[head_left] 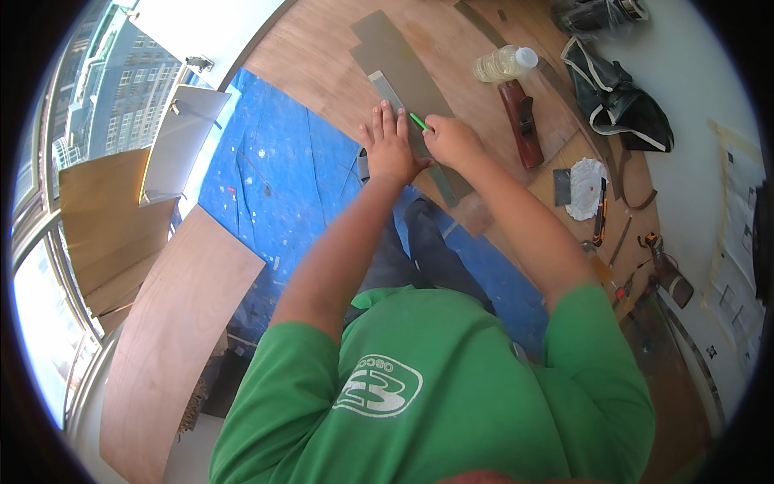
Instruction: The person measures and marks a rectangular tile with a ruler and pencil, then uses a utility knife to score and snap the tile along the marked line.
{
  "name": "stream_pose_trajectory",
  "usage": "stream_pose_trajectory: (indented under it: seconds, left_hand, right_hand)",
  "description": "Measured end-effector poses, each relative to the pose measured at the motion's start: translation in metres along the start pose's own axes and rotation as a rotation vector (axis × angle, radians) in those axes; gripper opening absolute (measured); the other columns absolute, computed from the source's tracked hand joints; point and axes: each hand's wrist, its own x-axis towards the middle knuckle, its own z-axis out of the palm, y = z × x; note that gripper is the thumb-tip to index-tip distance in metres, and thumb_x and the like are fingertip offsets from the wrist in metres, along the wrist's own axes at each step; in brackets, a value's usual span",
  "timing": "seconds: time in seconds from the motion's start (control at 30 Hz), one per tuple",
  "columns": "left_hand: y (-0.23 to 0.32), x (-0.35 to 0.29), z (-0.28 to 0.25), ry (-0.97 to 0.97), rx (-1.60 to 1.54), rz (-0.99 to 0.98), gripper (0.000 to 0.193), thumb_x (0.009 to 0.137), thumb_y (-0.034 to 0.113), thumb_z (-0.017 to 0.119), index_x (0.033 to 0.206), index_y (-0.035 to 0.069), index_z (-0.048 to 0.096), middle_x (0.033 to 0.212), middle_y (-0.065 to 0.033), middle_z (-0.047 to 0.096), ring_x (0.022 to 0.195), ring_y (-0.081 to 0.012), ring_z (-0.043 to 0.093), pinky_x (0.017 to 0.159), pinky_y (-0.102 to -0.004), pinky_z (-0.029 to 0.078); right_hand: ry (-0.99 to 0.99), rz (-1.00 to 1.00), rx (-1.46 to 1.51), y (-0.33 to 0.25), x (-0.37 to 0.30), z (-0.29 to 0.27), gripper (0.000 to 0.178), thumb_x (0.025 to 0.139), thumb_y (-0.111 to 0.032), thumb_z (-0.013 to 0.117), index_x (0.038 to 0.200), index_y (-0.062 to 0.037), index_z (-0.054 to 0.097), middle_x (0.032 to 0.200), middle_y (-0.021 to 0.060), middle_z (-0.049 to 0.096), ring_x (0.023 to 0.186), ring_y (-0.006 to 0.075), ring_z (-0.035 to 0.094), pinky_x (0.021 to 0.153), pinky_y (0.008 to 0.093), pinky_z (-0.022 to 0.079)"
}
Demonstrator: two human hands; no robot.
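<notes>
My left hand (391,149) lies with its fingers stretched out and thumb apart, pressing on a long metal ruler (442,182). Under the ruler is a grey-brown sheet (403,68) with a notched far end, resting on a wooden worktop (314,52). Close to the right of that hand, my right hand (454,143) is closed around a slim bright green pen-like tool (418,120). Its green end sticks out toward the ruler's edge; the rest is hidden in the fingers, so its exact kind is unclear.
Right of the sheet are a clear bottle (501,64), a red-brown hand plane (520,125), a black bag (617,97), crumpled white paper (586,189), a utility knife (599,222) and a power tool (669,274). Blue sheeting (274,169) covers the floor; a plywood panel (177,323) stands left.
</notes>
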Motion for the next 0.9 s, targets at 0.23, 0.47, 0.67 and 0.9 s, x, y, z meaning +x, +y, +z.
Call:
stream_pose_trajectory:
  seconds: [0.23, 0.47, 0.67, 0.9]
  left_hand:
    - [0.002, -0.001, -0.001, 0.015, 0.018, 0.012, 0.128, 0.061, 0.061, 0.091, 0.161, 0.008, 0.031, 0.171, -0.0191, 0.015, 0.160, -0.0347, 0.009, 0.125, -0.0611, 0.011]
    - [0.001, -0.002, -0.003, 0.008, 0.023, 0.014, 0.128, 0.062, 0.060, 0.091, 0.161, 0.007, 0.030, 0.171, -0.0200, 0.014, 0.160, -0.0356, 0.009, 0.126, -0.0601, 0.011]
    - [0.006, -0.003, -0.008, -0.038, 0.056, 0.008, 0.124, 0.068, 0.060, 0.088, 0.162, 0.008, 0.027, 0.172, -0.0196, 0.010, 0.160, -0.0352, 0.007, 0.126, -0.0601, 0.011]
    - [0.003, -0.003, -0.004, -0.006, 0.062, 0.018, 0.126, 0.066, 0.062, 0.088, 0.162, 0.007, 0.028, 0.172, -0.0198, 0.012, 0.160, -0.0354, 0.008, 0.126, -0.0601, 0.011]
  right_hand:
    - [0.001, 0.036, 0.015, 0.058, -0.093, 0.039, 0.018, 0.097, -0.026, 0.058, 0.099, -0.0082, 0.062, 0.090, 0.0219, 0.071, 0.088, 0.0463, 0.067, 0.074, 0.0579, 0.053]
    - [0.036, 0.002, 0.023, 0.103, -0.161, 0.068, 0.017, 0.097, -0.025, 0.059, 0.096, -0.0086, 0.060, 0.081, 0.0210, 0.069, 0.079, 0.0455, 0.066, 0.067, 0.0596, 0.050]
    - [0.157, 0.009, 0.146, 0.115, -0.183, 0.083, 0.017, 0.098, -0.025, 0.060, 0.094, -0.0094, 0.058, 0.075, 0.0210, 0.066, 0.074, 0.0468, 0.064, 0.064, 0.0590, 0.048]
    - [0.253, 0.051, 0.275, 0.117, -0.181, 0.098, 0.017, 0.098, -0.024, 0.061, 0.091, -0.0086, 0.058, 0.075, 0.0214, 0.065, 0.073, 0.0472, 0.064, 0.063, 0.0580, 0.048]
